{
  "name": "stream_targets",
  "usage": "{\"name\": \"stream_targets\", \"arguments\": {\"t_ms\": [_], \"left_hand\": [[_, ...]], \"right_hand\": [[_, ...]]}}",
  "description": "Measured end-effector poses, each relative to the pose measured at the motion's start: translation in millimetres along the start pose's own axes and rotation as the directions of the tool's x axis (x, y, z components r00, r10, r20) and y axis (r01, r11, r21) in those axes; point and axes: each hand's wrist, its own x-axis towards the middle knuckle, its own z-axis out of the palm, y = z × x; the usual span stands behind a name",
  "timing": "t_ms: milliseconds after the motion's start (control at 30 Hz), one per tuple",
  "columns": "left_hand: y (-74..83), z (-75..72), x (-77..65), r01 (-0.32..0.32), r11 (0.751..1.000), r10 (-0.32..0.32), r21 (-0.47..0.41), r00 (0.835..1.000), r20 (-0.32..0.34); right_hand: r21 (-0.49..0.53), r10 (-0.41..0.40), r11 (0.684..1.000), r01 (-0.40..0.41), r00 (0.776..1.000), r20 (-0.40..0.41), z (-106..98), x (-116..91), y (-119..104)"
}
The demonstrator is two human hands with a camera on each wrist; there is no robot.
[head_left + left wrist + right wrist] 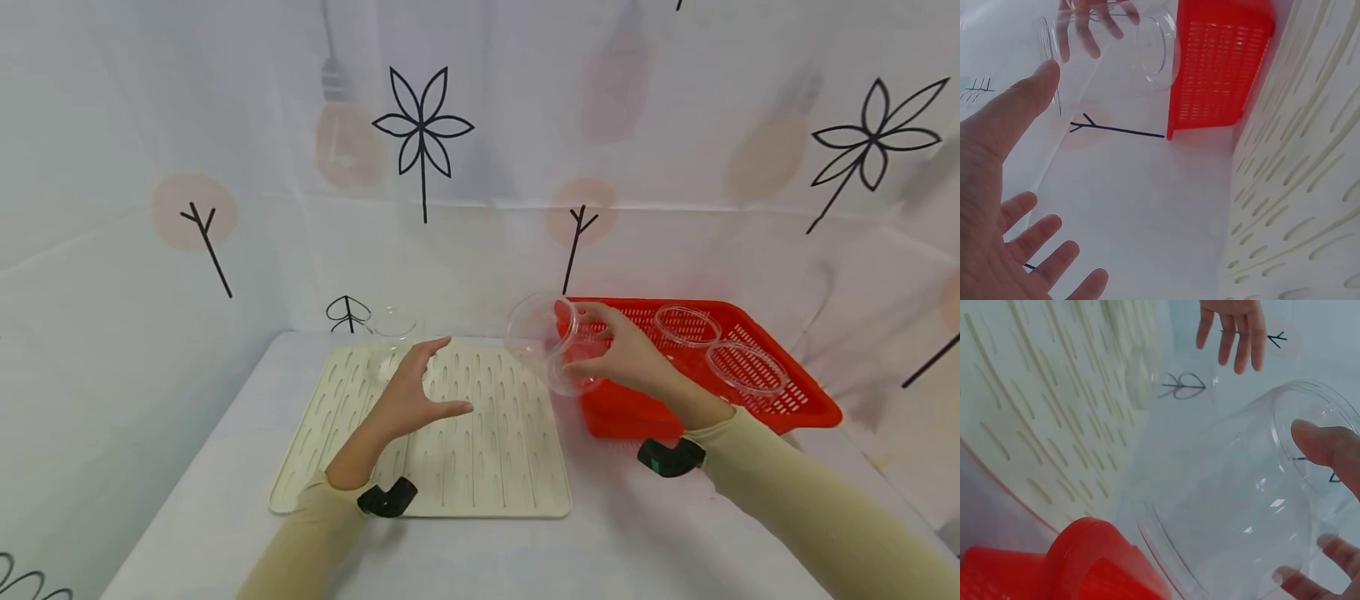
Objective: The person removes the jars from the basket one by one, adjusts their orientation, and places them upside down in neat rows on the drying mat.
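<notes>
My right hand (630, 354) grips a clear plastic jar (534, 332) by one end, thumb and fingers spread around it. The jar is tilted on its side in the air, beside the left end of a red basket (626, 421). In the right wrist view the transparent jar (1229, 500) shows a wide round rim at each end. My left hand (405, 398) hovers over a cream ridged drying mat (487, 492), its thumb and fingers wide apart with nothing between them. Behind that hand, another clear jar (393, 323) stands on the mat's back part, partly hidden.
Inside the red basket, at the right of the white table (517, 554), lie clear round-rimmed pieces (746, 368). A white patterned cloth (487, 250) hangs just behind the mat and basket and also along the left side.
</notes>
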Motion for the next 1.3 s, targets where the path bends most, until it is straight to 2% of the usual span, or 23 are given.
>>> {"name": "stream_targets", "arguments": {"t_ms": [233,533,733,1000,1300], "left_hand": [[8.4,4.8,7.8,-0.018,1.0,0.018,0.007,1.0,-0.004],[16.2,13.0,17.3,-0.053,0.998,0.053,-0.029,0.999,0.001],[23.3,16.0,22.2,-0.039,0.998,0.04,-0.044,0.999,0.026],[25.8,18.6,26.9,-0.026,0.999,0.029,-0.047,0.998,0.056],[30.5,21.1,30.6,-0.099,0.991,0.106,-0.094,0.992,0.074]], "right_hand": [[-0.024,-0.075,0.997,0.075,0.997,-0.015,10.4,-0.7,-4.8],[-0.065,-0.154,0.986,0.153,0.988,-0.016,23.3,-1.0,-10.0],[-0.11,-0.203,0.973,0.201,0.979,-0.007,30.6,-0.9,-14.4],[-0.187,-0.212,0.96,0.207,0.977,-0.005,37.4,0.2,-21.7],[-0.284,-0.251,0.929,0.237,0.968,-0.012,44.1,1.1,-25.4]]}}
